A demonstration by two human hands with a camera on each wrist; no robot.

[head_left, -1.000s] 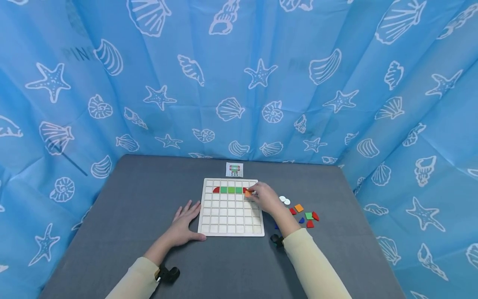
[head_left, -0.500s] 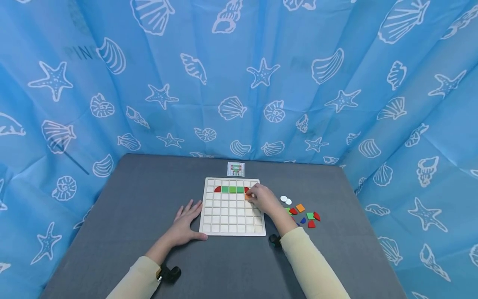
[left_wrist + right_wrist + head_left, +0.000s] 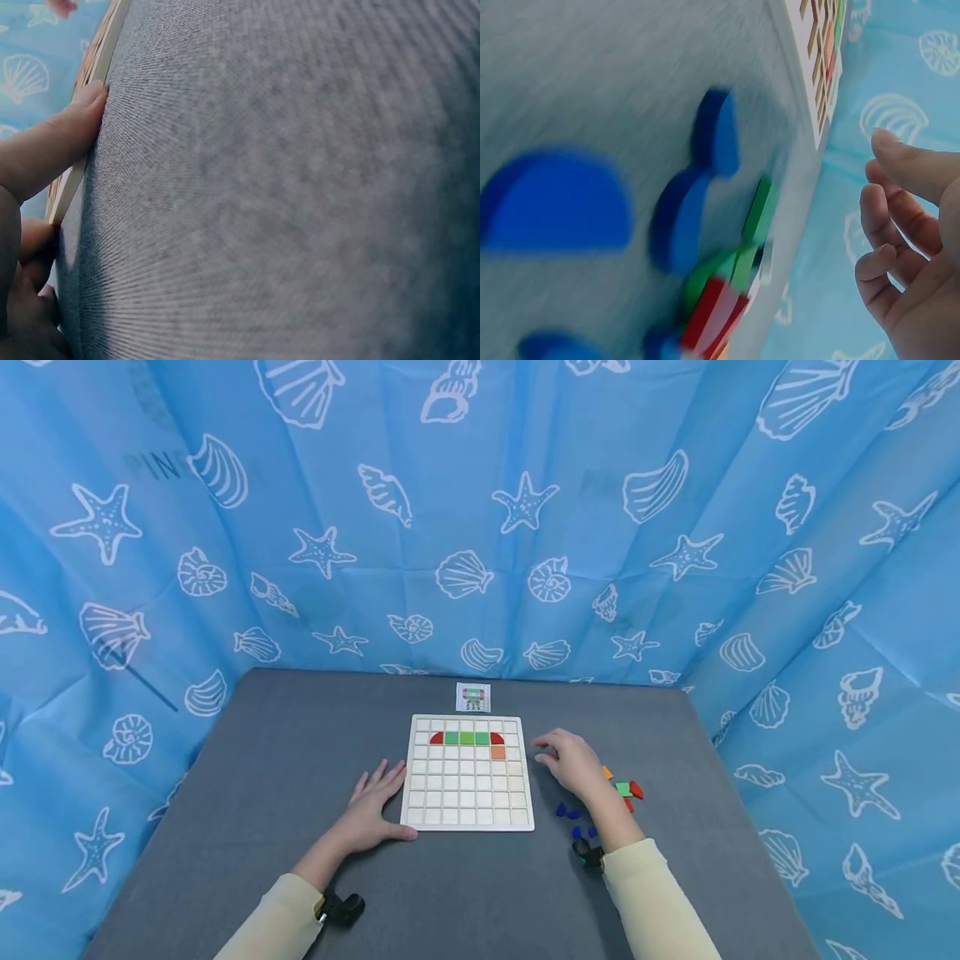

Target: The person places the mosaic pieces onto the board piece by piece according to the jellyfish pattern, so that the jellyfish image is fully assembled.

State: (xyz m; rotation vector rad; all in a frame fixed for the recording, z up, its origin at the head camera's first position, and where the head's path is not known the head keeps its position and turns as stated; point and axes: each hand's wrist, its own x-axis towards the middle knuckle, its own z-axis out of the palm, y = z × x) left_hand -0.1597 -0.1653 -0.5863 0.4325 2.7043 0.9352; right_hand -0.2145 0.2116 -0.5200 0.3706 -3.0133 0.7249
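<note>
A white grid board (image 3: pixel 442 817) lies on the grey table. Its second row holds a red quarter-round piece (image 3: pixel 437 739), several green squares (image 3: pixel 467 738) and another red quarter-round piece (image 3: pixel 497 738). Below that last one sits an orange square (image 3: pixel 498 752). My left hand (image 3: pixel 367 814) rests at the board's left edge, thumb at the front corner, fingers spread; the left wrist view shows the thumb (image 3: pixel 64 135) against the edge. My right hand (image 3: pixel 570 762) is in the air right of the board, fingers loosely bent with nothing between them.
Loose pieces lie right of the board, partly hidden by the right arm: blue half-rounds (image 3: pixel 562 202), a green square (image 3: pixel 623 789), red pieces (image 3: pixel 636 789) and an orange one (image 3: pixel 607 772). A small pattern card (image 3: pixel 473 697) lies behind the board. A blue shell-print curtain (image 3: pixel 480 527) surrounds the table.
My right hand has set the orange square into a cell below the right red piece, let go and moved right, off the board. The left hand has stayed at the board's edge.
</note>
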